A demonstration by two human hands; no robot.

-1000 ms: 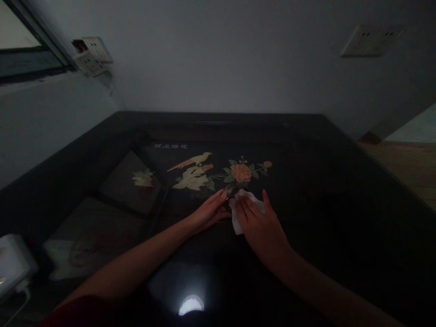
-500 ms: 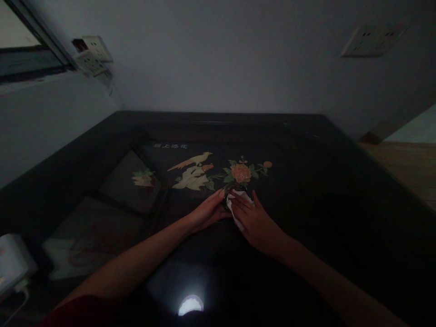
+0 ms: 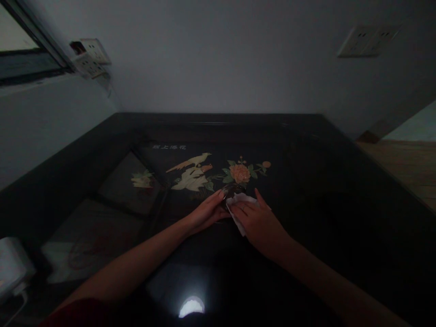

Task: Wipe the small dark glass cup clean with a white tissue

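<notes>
A dark, shiny, rounded object [image 3: 231, 190] sits at the middle of the black glossy table [image 3: 211, 254]; the dim light hides its exact kind. My left hand [image 3: 209, 211] grips its left side, thumb on top and fingers below. Against its right front, my right hand [image 3: 257, 222] presses a crumpled white tissue [image 3: 241, 197], with the fingers over the tissue and the thumb raised. Just beyond the hands, the tabletop bears a decoration of pale birds [image 3: 192, 177] and an orange flower [image 3: 240, 173] with green leaves.
A white device [image 3: 15, 263] with a cable is at the left edge. Wall sockets [image 3: 368, 41] are at the right, and more sockets [image 3: 90, 56] at the left near a window [image 3: 23, 50]. A grey wall [image 3: 218, 59] rises behind the table.
My right hand has slid slightly right and toward me with the tissue, baring more of the dark object's top. My left hand stays in nearly the same place on it.
</notes>
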